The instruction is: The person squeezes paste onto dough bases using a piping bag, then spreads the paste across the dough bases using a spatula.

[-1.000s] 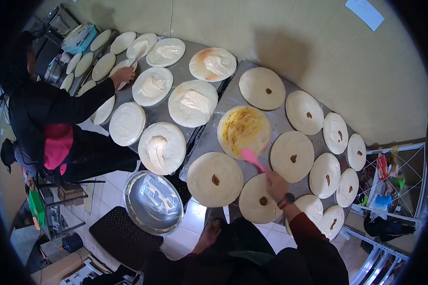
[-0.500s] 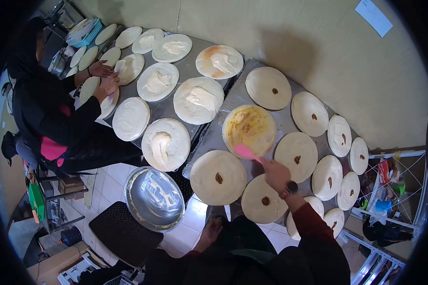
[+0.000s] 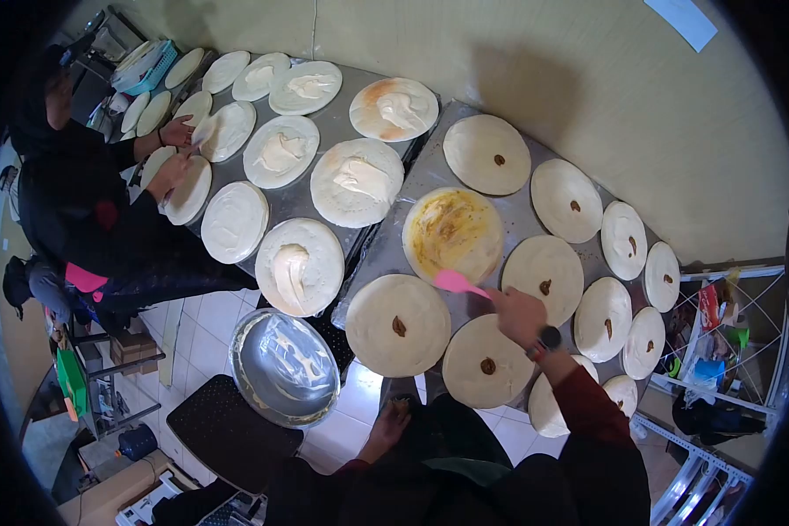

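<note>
My right hand is closed round the handle of a pink spatula. The blade touches the lower edge of a round dough disc, which is smeared with yellow-brown paste. Nearby discs each carry a small brown dab, among them one disc to the left of my hand and another just below it. Low in the view, my left hand rests by my dark-clothed thigh, its fingers loosely spread and partly in shadow.
On the adjoining table, several discs bear cream-coloured mounds. A co-worker handles discs at the far left. Below stand a metal bowl with creamy residue and a black stool. A wire rack stands at right.
The spatula and my right hand have shifted slightly right and down against the paste-covered disc. The view has moved a little. The co-worker's hands have moved slightly; my left hand stays put.
</note>
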A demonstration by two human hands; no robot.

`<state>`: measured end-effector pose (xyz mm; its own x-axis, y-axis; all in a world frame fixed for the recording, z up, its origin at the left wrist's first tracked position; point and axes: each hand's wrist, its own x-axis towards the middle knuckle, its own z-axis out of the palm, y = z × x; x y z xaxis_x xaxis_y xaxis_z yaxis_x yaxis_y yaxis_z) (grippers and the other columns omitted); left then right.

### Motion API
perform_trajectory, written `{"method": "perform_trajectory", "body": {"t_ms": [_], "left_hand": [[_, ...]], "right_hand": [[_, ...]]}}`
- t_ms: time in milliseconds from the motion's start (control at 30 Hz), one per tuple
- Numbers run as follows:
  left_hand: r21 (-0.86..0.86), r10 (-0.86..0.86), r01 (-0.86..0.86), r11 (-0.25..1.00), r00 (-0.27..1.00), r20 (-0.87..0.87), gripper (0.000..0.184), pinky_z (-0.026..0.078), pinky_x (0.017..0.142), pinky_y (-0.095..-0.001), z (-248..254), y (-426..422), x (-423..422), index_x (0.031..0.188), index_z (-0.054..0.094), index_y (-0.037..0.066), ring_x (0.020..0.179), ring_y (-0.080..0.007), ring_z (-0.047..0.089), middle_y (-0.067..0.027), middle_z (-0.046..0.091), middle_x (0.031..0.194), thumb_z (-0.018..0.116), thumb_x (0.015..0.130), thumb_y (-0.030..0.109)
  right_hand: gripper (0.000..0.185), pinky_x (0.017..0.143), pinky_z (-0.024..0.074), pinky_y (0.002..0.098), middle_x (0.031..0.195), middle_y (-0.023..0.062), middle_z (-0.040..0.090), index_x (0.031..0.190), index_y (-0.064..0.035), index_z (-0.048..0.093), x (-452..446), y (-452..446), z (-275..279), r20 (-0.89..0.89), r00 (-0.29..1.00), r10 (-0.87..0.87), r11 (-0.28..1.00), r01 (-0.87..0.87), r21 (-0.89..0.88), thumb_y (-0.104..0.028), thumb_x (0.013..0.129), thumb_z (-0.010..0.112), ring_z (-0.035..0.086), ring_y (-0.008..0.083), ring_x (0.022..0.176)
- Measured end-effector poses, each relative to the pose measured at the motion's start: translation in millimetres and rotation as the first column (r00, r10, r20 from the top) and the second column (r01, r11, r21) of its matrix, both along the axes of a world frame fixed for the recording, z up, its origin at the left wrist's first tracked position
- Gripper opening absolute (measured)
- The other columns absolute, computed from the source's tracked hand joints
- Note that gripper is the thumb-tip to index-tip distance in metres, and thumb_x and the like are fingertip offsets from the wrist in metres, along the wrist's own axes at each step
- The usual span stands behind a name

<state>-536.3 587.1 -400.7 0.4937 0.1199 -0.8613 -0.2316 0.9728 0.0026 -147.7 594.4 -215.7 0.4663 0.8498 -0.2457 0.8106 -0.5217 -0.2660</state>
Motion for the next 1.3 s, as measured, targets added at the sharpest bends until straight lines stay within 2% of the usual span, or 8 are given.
{"method": "perform_trajectory", "body": {"t_ms": [167, 400, 567, 800, 933, 1067, 1167, 1300], "left_hand": [[0.028, -0.048, 0.049, 0.998, 0.998, -0.033, 0.022, 0.029, 0.095, -0.0396, -0.8, 2.1, 3.0, 0.101, 0.049, 0.011, 0.105, -0.0201, 0.046, -0.0057, 0.052, 0.108, 0.049, 0.085, 0.027], [-0.006, -0.071, 0.071, 0.997, 0.997, -0.008, 0.03, 0.031, 0.094, -0.0391, 4.3, 3.1, 11.4, 0.103, 0.047, 0.01, 0.104, -0.0191, 0.046, -0.0052, 0.053, 0.104, 0.056, 0.081, 0.029], [-0.006, -0.093, 0.093, 0.996, 0.996, -0.016, 0.028, 0.032, 0.094, -0.0382, -1.9, 0.2, -1.9, 0.101, 0.049, 0.01, 0.104, -0.0187, 0.046, -0.0049, 0.053, 0.105, 0.055, 0.082, 0.029], [-0.026, -0.043, 0.043, 0.999, 0.999, 0.007, 0.025, 0.029, 0.096, -0.0391, 1.0, 0.8, 1.2, 0.103, 0.048, 0.01, 0.106, -0.0195, 0.045, -0.0057, 0.051, 0.108, 0.05, 0.085, 0.027], [-0.044, -0.032, 0.033, 0.998, 0.999, 0.018, 0.025, 0.029, 0.097, -0.0387, 2.2, 5.3, 1.3, 0.102, 0.049, 0.01, 0.106, -0.0188, 0.045, -0.0054, 0.052, 0.106, 0.052, 0.084, 0.027], [0.013, -0.067, 0.067, 0.998, 0.997, 0.029, 0.025, 0.028, 0.096, -0.0392, 0.2, 3.2, 1.1, 0.102, 0.05, 0.011, 0.107, -0.019, 0.044, -0.0051, 0.052, 0.108, 0.048, 0.085, 0.029], [-0.018, -0.043, 0.043, 0.999, 0.999, 0.028, 0.024, 0.03, 0.096, -0.0385, -3.7, 5.2, 5.6, 0.102, 0.048, 0.01, 0.104, -0.0187, 0.046, -0.0048, 0.052, 0.105, 0.051, 0.084, 0.026], [-0.015, -0.068, 0.069, 0.998, 0.997, 0.027, 0.024, 0.03, 0.096, -0.039, -6.1, 2.4, -3.9, 0.102, 0.048, 0.011, 0.104, -0.0187, 0.046, -0.0045, 0.053, 0.104, 0.052, 0.084, 0.026]], "right_hand": [[0.033, 0.052, 0.0459, 0.0376, 0.079, 0.009, 0.056, 0.105, -0.0159, 0.054, 20.8, -51.0, -4.4, 0.145, 0.968, -0.204, 0.979, 0.2, 0.047, -0.009, 0.074, 0.046, 0.057, 0.0297, 0.063], [0.05, 0.054, 0.0459, 0.0398, 0.086, 0.0106, 0.053, 0.121, -0.0199, 0.042, -28.6, 29.1, -56.7, -0.085, 0.988, -0.13, 0.96, 0.147, 0.24, -0.004, 0.074, 0.043, 0.056, 0.0305, 0.066], [0.049, 0.054, 0.047, 0.0394, 0.086, 0.0106, 0.052, 0.122, -0.0181, 0.04, 8.2, 13.5, -49.1, 0.036, 0.867, -0.498, 0.848, 0.478, 0.229, -0.005, 0.075, 0.043, 0.056, 0.0308, 0.067], [0.051, 0.052, 0.0462, 0.0399, 0.083, 0.0097, 0.051, 0.122, -0.018, 0.04, -44.8, -25.3, -45.6, 0.036, 0.982, -0.185, 0.97, 0.177, 0.168, -0.005, 0.073, 0.046, 0.056, 0.0308, 0.064], [0.051, 0.051, 0.0461, 0.0403, 0.081, 0.0094, 0.051, 0.121, -0.0192, 0.041, -1.1, -40.3, -40.9, 0.122, 0.873, -0.471, 0.864, 0.43, 0.262, -0.005, 0.072, 0.044, 0.056, 0.0299, 0.062], [0.05, 0.051, 0.0464, 0.0396, 0.081, 0.0116, 0.051, 0.12, -0.0215, 0.042, -30.3, -33.3, -43.8, 0.049, 0.969, -0.241, 0.967, 0.236, 0.093, -0.005, 0.073, 0.043, 0.056, 0.0287, 0.063], [0.048, 0.051, 0.0469, 0.0387, 0.081, 0.0115, 0.051, 0.12, -0.02, 0.042, -14.1, -29.7, -75.9, 0.1, 0.978, -0.182, 0.971, 0.163, 0.173, -0.005, 0.074, 0.042, 0.056, 0.0282, 0.064], [0.047, 0.053, 0.0473, 0.0371, 0.083, 0.011, 0.051, 0.119, -0.0179, 0.042, 30.8, -30.6, -48.2, 0.162, 0.884, -0.438, 0.894, 0.409, 0.184, -0.004, 0.074, 0.042, 0.056, 0.0278, 0.065]]}}
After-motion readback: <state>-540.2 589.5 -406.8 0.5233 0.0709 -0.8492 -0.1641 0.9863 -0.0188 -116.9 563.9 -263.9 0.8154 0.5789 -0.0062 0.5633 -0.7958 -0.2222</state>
